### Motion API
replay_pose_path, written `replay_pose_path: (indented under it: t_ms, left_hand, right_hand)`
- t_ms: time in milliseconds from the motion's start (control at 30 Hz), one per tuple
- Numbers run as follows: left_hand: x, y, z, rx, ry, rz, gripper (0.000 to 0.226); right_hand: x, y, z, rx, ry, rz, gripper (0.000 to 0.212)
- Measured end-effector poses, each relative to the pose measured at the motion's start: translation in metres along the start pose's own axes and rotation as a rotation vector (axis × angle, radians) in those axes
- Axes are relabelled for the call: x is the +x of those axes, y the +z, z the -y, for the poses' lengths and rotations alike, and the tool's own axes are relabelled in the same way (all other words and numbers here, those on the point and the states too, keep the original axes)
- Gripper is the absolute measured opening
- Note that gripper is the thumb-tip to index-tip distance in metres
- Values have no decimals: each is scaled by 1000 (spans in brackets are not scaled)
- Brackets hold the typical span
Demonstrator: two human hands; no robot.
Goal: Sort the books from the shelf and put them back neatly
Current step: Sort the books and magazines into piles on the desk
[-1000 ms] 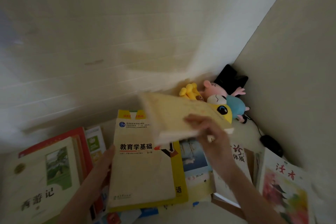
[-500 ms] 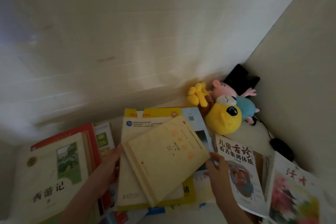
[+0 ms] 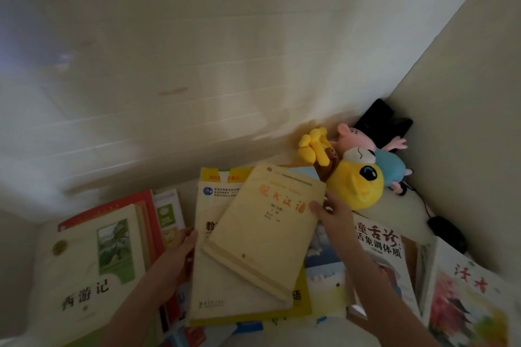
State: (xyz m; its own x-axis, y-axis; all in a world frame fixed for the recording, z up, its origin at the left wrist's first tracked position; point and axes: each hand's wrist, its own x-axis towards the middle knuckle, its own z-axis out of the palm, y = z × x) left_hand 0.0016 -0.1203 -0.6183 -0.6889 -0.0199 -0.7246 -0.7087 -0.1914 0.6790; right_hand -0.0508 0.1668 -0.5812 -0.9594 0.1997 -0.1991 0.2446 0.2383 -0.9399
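A pale yellow book [image 3: 262, 234] with red title characters lies askew on top of a cream textbook [image 3: 214, 290], which rests on a yellow-covered book [image 3: 303, 301] in the middle stack. My right hand [image 3: 332, 213] pinches the yellow book's right edge, thumb on the cover. Straight fingers of my left hand [image 3: 180, 251] rest against the left edge of the cream textbook. To the left sits another pile topped by a white book with a green picture [image 3: 93, 267], over a red book [image 3: 112, 203].
Right of the stack lie a white book with large black characters [image 3: 377, 239] and a flowery magazine [image 3: 468, 304]. A yellow plush toy [image 3: 358, 186] and a pink pig plush [image 3: 355, 138] sit in the corner by a black mouse [image 3: 445, 231]. Walls close off the back and right.
My right hand brought the pale yellow book down from mid-air onto the cream textbook and turned it more upright on the stack. My left hand stayed at the stack's left edge.
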Motion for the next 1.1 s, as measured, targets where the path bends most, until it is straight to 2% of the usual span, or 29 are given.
replay_pose_path:
  t_ms: [167, 267, 433, 533, 600, 667, 767, 833, 900, 933, 1000, 1100]
  left_hand:
    - [-1, -1, 0, 18, -1, 7, 25]
    - [0, 0, 0, 38, -6, -12, 30]
    - [2, 0, 3, 20, -5, -23, 23]
    - [4, 7, -4, 22, 23, -126, 22]
    - [4, 10, -6, -41, 18, -151, 38]
    - [-2, 8, -4, 18, -24, -43, 57]
    - [-6, -1, 1, 209, -30, 49, 117]
    - [-6, -2, 1, 214, -28, 57, 142]
    - [-3, -3, 0, 181, -31, 42, 149]
    - [-5, -2, -1, 169, -28, 39, 150]
    - [-7, 0, -2, 161, -10, 28, 145]
    - [-11, 6, -4, 124, -12, 25, 109]
  right_hand:
    - [22, 31, 13, -203, 14, 248, 27]
    - [16, 52, 11, -245, -10, 250, 27]
    - [16, 57, 11, -278, 21, 242, 30]
    - [12, 61, 9, -252, 37, 213, 29]
    - [8, 65, 8, -269, 30, 188, 31]
    - [6, 59, 1, -342, 3, 128, 40]
    - [8, 19, -14, -482, -49, -77, 50]
    - [11, -18, -29, -533, 87, -145, 59]
    - [12, -38, -38, -465, 327, -36, 62]
    - [12, -41, -42, -459, 398, 60, 54]
    - [12, -42, -47, -550, 394, 150, 33]
    - [10, -43, -49, -616, 269, 89, 40]
